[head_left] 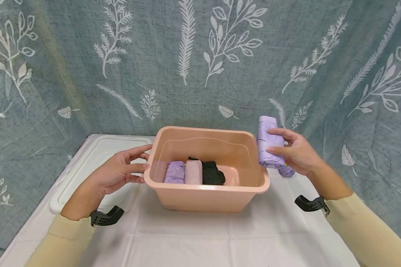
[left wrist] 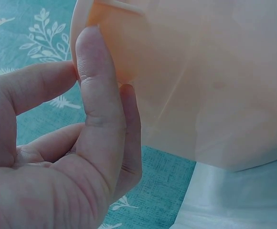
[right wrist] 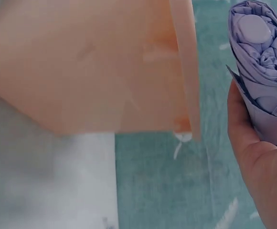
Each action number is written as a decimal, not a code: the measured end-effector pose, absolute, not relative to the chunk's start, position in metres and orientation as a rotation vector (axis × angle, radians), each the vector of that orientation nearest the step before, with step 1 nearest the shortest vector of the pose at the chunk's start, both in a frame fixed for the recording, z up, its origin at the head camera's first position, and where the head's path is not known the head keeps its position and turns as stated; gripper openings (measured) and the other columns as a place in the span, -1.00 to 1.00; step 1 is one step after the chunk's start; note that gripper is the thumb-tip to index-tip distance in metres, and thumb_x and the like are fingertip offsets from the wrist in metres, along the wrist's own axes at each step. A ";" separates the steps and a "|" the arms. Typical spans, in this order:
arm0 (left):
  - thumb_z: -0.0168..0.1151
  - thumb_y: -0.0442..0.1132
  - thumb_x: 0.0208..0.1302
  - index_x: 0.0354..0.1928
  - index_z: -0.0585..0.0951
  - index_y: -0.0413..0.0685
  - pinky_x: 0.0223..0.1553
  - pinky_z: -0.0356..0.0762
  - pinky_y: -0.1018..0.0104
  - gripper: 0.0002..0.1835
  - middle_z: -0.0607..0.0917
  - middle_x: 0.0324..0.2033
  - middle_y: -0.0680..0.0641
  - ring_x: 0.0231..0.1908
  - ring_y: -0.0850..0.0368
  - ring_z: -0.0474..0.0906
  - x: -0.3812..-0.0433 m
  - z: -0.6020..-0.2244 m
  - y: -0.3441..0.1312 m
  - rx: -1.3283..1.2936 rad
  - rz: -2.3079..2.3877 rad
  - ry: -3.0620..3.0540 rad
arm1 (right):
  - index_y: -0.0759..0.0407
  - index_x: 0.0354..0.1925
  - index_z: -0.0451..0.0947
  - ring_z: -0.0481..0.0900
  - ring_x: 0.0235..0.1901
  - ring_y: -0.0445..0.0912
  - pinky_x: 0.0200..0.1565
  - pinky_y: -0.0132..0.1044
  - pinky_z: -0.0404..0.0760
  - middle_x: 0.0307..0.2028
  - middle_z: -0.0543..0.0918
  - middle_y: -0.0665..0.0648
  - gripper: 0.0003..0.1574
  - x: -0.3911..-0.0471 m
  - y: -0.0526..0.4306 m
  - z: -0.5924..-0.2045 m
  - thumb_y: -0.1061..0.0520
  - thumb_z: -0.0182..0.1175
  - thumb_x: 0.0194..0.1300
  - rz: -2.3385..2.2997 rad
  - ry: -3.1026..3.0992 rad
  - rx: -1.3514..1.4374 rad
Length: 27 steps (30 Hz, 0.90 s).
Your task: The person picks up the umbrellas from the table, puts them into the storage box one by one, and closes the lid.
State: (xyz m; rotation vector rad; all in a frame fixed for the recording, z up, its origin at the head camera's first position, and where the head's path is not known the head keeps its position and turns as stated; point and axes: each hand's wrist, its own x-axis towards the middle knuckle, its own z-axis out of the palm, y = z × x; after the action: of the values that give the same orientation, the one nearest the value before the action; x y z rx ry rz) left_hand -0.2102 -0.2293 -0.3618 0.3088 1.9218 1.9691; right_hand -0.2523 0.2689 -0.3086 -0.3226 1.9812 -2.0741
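Note:
A pink plastic storage bin point(head_left: 200, 198) stands upright on the table. My left hand point(head_left: 120, 170) grips its left rim, thumb and fingertips at the lip, as the left wrist view also shows. Inside the bin are a lavender cloth roll point(head_left: 175, 172), a pale pink cloth roll point(head_left: 193, 172) and a black cloth bundle point(head_left: 212, 173), side by side toward the left. My right hand point(head_left: 297, 150) holds another lavender cloth roll point(head_left: 270, 142) between thumb and fingers, overlapping the bin's right rim in the head view. The right wrist view shows its coiled end, with a round lavender disc point(right wrist: 254, 28).
A further lavender roll point(head_left: 286, 171) lies on the table beyond the bin's right side, partly hidden by my right hand. A white lid point(head_left: 97, 155) lies flat at the left, partly under my left arm. A patterned green-grey curtain point(head_left: 167, 74) hangs behind the table.

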 end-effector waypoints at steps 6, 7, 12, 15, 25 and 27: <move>0.26 -0.41 0.41 0.61 0.16 -0.07 -0.23 0.79 0.27 -0.20 0.45 0.09 -0.08 -0.28 0.17 0.71 -0.210 -0.361 -0.229 0.301 1.963 1.918 | -0.07 0.10 0.59 0.69 -0.08 -0.05 -0.14 -0.23 0.81 0.11 0.46 0.13 -0.43 -0.252 0.248 -0.307 0.48 0.29 0.28 -2.048 1.991 -0.304; 0.25 -0.41 0.41 0.61 0.16 -0.07 -0.23 0.79 0.27 -0.20 0.45 0.09 -0.08 -0.28 0.17 0.71 -0.210 -0.362 -0.229 0.303 1.965 1.916 | -0.08 0.09 0.59 0.69 -0.08 -0.06 -0.14 -0.23 0.80 0.11 0.47 0.13 -0.43 -0.252 0.244 -0.307 0.48 0.30 0.27 -2.041 1.995 -0.293; 0.25 -0.43 0.40 0.61 0.15 -0.09 -0.23 0.79 0.27 -0.20 0.47 0.07 -0.07 -0.28 0.17 0.72 -0.211 -0.362 -0.230 0.319 1.979 1.904 | -0.07 0.09 0.58 0.66 -0.05 -0.05 -0.13 -0.24 0.80 0.12 0.46 0.12 -0.43 -0.254 0.226 -0.306 0.46 0.33 0.25 -2.006 2.009 -0.254; 0.24 -0.43 0.40 0.61 0.14 -0.10 -0.23 0.80 0.27 -0.19 0.47 0.06 -0.06 -0.27 0.17 0.72 -0.211 -0.362 -0.229 0.319 1.981 1.899 | -0.03 0.12 0.55 0.64 -0.04 -0.04 -0.11 -0.24 0.79 0.15 0.43 0.13 -0.44 -0.254 0.216 -0.305 0.44 0.33 0.27 -1.977 2.012 -0.221; 0.24 -0.41 0.42 0.62 0.12 -0.07 -0.21 0.80 0.27 -0.18 0.44 0.09 -0.07 -0.26 0.18 0.72 -0.210 -0.361 -0.228 0.296 1.975 1.907 | 0.10 0.25 0.46 0.65 -0.05 -0.01 -0.11 -0.22 0.79 0.15 0.44 0.19 -0.39 -0.260 0.188 -0.299 0.34 0.37 0.28 -1.853 2.041 -0.072; 0.24 -0.40 0.43 0.62 0.11 -0.07 -0.22 0.79 0.29 -0.18 0.44 0.09 -0.07 -0.28 0.19 0.72 -0.210 -0.361 -0.227 0.293 1.976 1.902 | 0.11 0.26 0.46 0.66 -0.06 -0.02 -0.12 -0.22 0.79 0.13 0.46 0.19 -0.39 -0.262 0.185 -0.298 0.32 0.38 0.29 -1.835 2.041 -0.059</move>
State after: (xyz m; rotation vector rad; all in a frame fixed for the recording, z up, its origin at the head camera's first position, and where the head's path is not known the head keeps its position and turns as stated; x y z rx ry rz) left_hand -0.2097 -0.2274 -0.3612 0.2927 1.9021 1.9762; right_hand -0.2620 0.1849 -0.2979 -0.0588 2.0407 -1.8355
